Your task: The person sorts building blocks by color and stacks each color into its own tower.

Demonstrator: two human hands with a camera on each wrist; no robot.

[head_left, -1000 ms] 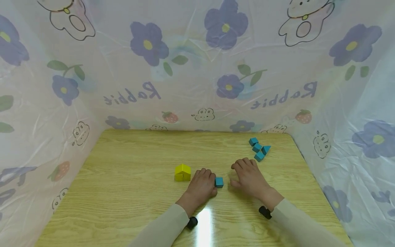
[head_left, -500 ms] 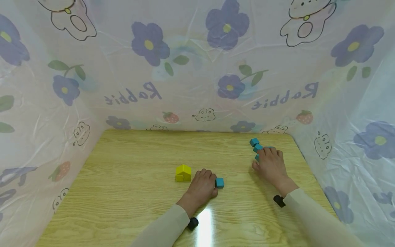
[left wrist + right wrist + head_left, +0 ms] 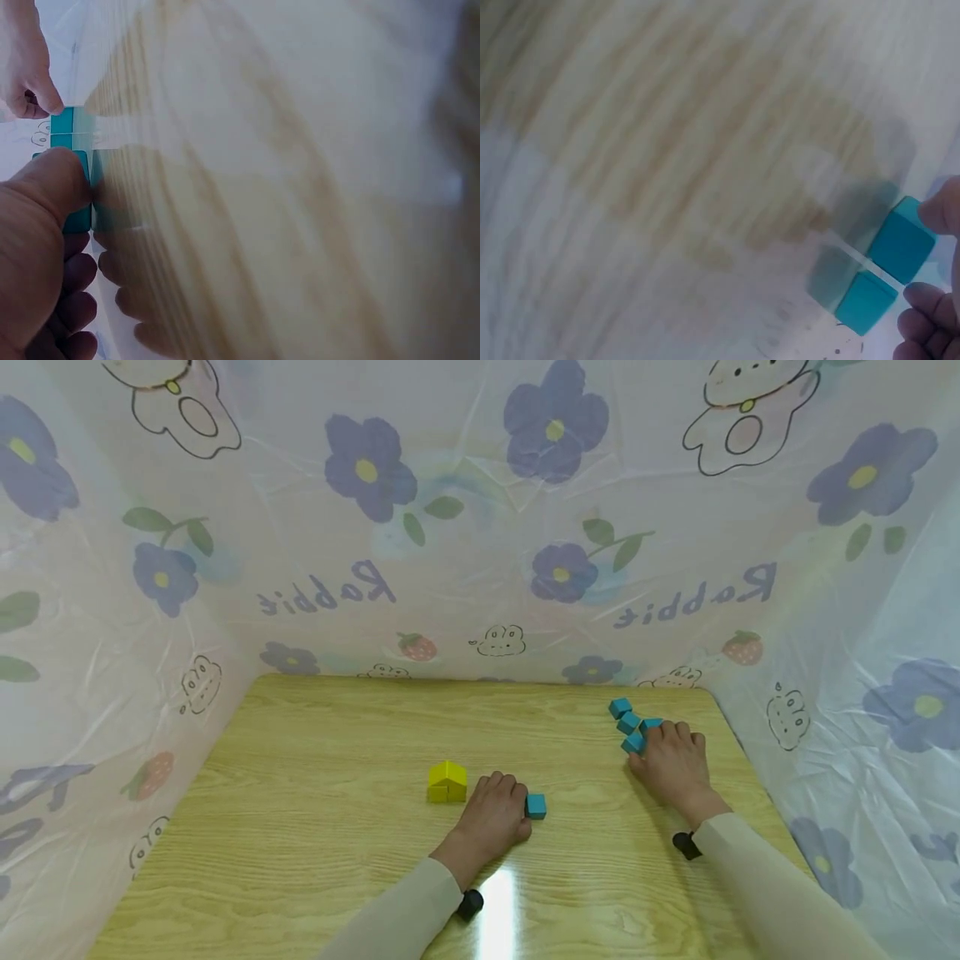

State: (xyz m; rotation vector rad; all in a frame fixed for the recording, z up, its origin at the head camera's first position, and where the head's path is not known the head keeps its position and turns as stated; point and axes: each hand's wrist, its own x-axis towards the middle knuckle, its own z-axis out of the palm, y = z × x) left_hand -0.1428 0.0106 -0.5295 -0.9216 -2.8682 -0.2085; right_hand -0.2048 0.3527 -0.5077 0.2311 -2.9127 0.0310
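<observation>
In the head view my left hand [image 3: 493, 814] rests on the table and holds a blue cube [image 3: 536, 807] at its thumb side. The left wrist view has the thumb lying against this blue cube [image 3: 78, 219], with the other fingers curled below. A small yellow block house [image 3: 447, 782] with a peaked top stands just left of that hand. At the far right, my right hand [image 3: 675, 768] has thumb and forefinger at a second blue cube [image 3: 633, 743]; the right wrist view shows them pinching this cube [image 3: 904, 244] at its edges. A blue triangular block [image 3: 651, 724] is partly hidden behind the fingers.
Two more blue cubes, one nearer [image 3: 627, 722] and one farther back [image 3: 619, 707], lie beside the right hand's group. The wooden table [image 3: 337, 860] ends at a printed cloth wall [image 3: 450, 568] at the back and both sides.
My right hand has moved right and away from me, from beside the left hand to the group of blue blocks, then drawn slightly right. The left hand has stayed with its cube.
</observation>
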